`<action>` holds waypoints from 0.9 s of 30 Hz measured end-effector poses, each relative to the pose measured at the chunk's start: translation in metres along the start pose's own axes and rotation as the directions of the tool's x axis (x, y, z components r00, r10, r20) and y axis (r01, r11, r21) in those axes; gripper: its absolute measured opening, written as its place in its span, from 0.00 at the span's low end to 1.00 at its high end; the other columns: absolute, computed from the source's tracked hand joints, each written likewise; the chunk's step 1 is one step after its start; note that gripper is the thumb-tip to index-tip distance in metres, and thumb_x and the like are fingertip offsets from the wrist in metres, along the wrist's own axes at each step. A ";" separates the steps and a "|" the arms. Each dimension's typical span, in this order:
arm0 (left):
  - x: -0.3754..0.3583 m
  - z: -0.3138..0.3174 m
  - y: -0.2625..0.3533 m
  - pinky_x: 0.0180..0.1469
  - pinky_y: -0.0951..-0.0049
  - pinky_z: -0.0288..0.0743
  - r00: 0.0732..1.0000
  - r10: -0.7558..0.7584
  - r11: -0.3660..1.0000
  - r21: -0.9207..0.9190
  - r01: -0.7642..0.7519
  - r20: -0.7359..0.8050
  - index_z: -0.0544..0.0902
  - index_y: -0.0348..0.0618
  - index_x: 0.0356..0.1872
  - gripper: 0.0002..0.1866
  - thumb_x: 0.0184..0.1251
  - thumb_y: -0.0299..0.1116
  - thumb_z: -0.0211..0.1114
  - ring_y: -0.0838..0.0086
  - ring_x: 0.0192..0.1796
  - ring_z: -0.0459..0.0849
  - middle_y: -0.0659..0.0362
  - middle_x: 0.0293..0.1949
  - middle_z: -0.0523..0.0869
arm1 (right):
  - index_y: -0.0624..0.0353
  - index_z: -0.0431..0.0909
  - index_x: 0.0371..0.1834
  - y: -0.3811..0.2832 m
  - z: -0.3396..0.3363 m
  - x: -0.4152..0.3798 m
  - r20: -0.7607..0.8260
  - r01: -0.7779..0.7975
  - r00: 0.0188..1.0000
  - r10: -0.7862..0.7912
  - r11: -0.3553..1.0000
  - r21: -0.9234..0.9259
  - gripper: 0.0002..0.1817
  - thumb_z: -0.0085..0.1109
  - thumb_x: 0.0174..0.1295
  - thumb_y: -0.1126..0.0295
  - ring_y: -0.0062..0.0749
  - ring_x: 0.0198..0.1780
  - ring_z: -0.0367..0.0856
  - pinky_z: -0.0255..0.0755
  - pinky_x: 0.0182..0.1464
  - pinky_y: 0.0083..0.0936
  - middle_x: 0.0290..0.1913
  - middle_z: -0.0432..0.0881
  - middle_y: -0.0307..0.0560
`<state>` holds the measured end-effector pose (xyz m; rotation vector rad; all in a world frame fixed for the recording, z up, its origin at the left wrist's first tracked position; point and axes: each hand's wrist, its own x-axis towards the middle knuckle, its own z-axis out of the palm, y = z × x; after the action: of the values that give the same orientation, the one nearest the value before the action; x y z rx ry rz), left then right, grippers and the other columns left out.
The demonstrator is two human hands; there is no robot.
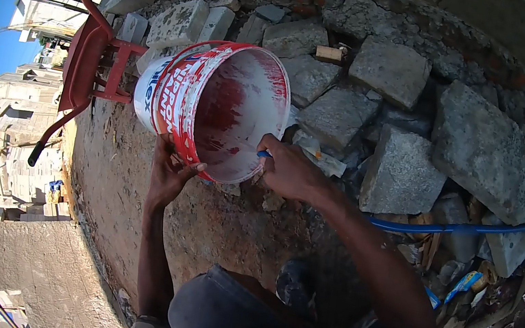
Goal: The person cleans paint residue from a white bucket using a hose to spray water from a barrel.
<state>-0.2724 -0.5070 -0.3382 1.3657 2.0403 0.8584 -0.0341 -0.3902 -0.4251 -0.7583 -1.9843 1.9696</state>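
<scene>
A white and red paint bucket with printed lettering lies tilted in the middle of the head view, its open mouth facing me and to the right of the picture. Dark red and white smears coat its inside. My left hand grips the lower rim, thumb on the edge and fingers against the outer wall. At the mouth's right edge, my right hand is closed around the end of a blue hose. The hose passes behind my right forearm and runs off to the right. Whether water comes out cannot be seen.
Beyond the bucket stands a red wheelbarrow with black grips. Broken concrete blocks are heaped at the upper right, with litter beneath. Bare dirt ground lies below the bucket. A rough wall is at the lower left.
</scene>
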 end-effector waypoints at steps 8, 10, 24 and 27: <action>0.000 -0.011 -0.008 0.49 0.70 0.85 1.000 0.008 1.000 -0.029 -0.007 0.006 0.64 0.44 0.60 0.36 0.52 0.23 0.77 0.73 0.49 0.80 0.57 0.53 0.75 | 0.64 0.70 0.53 0.001 -0.002 -0.002 -0.153 0.018 0.988 -0.014 1.000 0.020 0.12 0.46 0.68 0.74 0.56 0.41 0.84 0.69 0.46 0.51 0.38 0.83 0.65; 0.003 -0.010 -0.006 0.49 0.70 0.84 1.000 0.030 0.999 -0.023 -0.030 0.007 0.64 0.44 0.59 0.36 0.52 0.24 0.78 0.73 0.49 0.79 0.58 0.52 0.74 | 0.63 0.70 0.53 0.003 -0.001 0.000 -0.078 0.025 0.997 -0.028 0.999 -0.036 0.12 0.47 0.68 0.73 0.57 0.41 0.84 0.69 0.46 0.50 0.37 0.83 0.65; 0.002 0.018 0.010 0.43 0.68 0.75 0.998 0.060 0.981 0.186 -0.056 -0.012 0.62 0.42 0.55 0.41 0.47 0.38 0.83 0.70 0.44 0.74 0.56 0.46 0.71 | 0.62 0.70 0.54 -0.017 -0.029 -0.010 -0.214 0.197 0.962 -0.170 0.974 0.111 0.12 0.47 0.70 0.72 0.58 0.50 0.82 0.69 0.49 0.50 0.46 0.82 0.65; 0.002 0.021 0.016 0.44 0.67 0.76 0.999 0.043 0.978 0.206 -0.040 -0.011 0.62 0.43 0.55 0.39 0.48 0.30 0.81 0.69 0.48 0.75 0.55 0.46 0.72 | 0.63 0.70 0.54 -0.020 -0.026 -0.012 -0.177 0.251 0.957 -0.229 0.961 0.116 0.13 0.48 0.69 0.72 0.57 0.50 0.82 0.70 0.49 0.48 0.46 0.82 0.65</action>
<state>-0.2486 -0.4962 -0.3402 1.5200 2.1692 0.6917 -0.0141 -0.3731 -0.4017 -0.5917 -1.7358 1.8189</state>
